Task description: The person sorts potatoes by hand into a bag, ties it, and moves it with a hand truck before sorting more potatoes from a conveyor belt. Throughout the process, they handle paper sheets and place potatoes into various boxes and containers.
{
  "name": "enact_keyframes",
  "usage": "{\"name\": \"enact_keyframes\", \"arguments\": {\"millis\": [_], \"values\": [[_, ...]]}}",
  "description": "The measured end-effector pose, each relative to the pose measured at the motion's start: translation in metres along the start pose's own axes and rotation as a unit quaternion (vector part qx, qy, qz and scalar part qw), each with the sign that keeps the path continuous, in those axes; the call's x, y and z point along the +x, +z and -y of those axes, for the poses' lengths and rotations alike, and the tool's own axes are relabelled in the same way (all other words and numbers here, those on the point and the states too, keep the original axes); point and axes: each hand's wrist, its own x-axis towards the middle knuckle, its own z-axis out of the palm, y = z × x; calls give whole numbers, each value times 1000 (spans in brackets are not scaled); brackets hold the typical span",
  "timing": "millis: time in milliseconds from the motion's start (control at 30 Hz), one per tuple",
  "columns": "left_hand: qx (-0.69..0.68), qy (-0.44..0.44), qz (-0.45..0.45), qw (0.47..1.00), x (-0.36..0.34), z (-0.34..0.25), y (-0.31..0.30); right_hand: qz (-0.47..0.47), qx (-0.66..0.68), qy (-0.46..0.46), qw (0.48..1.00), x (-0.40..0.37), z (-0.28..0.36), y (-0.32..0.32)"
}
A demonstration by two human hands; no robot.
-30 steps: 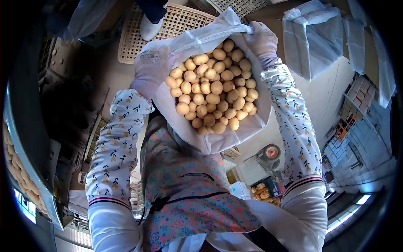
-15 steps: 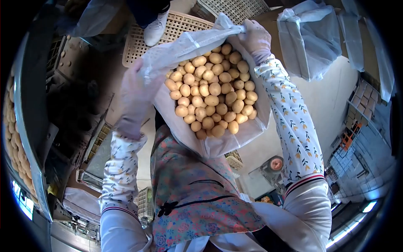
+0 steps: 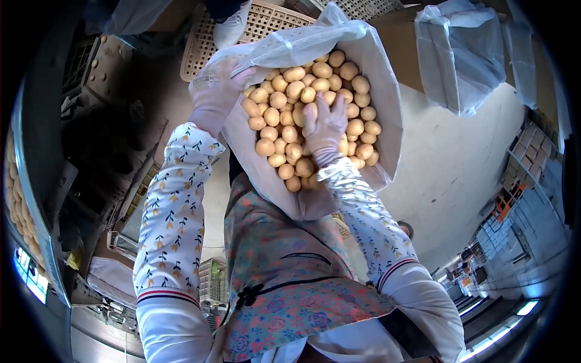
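Squarely in view, small yellow potatoes (image 3: 284,115) fill a white plastic bag (image 3: 290,48) pressed against the person's floral apron (image 3: 284,266). The gloved right hand (image 3: 324,127) lies open and flat on the heap, fingers spread. The gloved left hand (image 3: 215,97) is closed on the bag's upper rim. Beyond the bag lie a pale lattice crate (image 3: 266,18) and another person's white shoe (image 3: 233,30). Plastic-wrapped boxes (image 3: 460,54) stand to the right, and more potatoes (image 3: 12,199) line the far left edge.
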Motion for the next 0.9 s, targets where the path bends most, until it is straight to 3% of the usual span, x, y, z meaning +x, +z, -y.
{"name": "enact_keyframes", "arguments": {"millis": [167, 233, 333, 400, 467, 633, 767, 900], "values": [[13, -15, 26, 999, 0, 1, 1, -15, 93, -164, 982, -55, 46, 32], [15, -8, 17, 1000, 3, 2, 1, 131, 123, -249, 952, -60, 61, 29], [12, 1, 20, 1000, 2, 5, 3, 69, 173, -192, 963, -30, 73, 54], [0, 1, 30, 1000, 3, 2, 1, 123, 61, -173, 975, 26, 86, 68], [7, 7, 32, 999, 6, 5, 3, 389, -88, -167, 902, 74, 106, 60], [19, 0, 29, 999, 1, 4, 1, 508, -163, -158, 831, 96, 107, 69], [5, 16, 36, 999, 3, 7, 1, 513, -128, -121, 840, 85, 82, 88], [7, 27, 37, 999, 2, 10, 5, 600, -113, -131, 781, 86, 79, 41]]}}
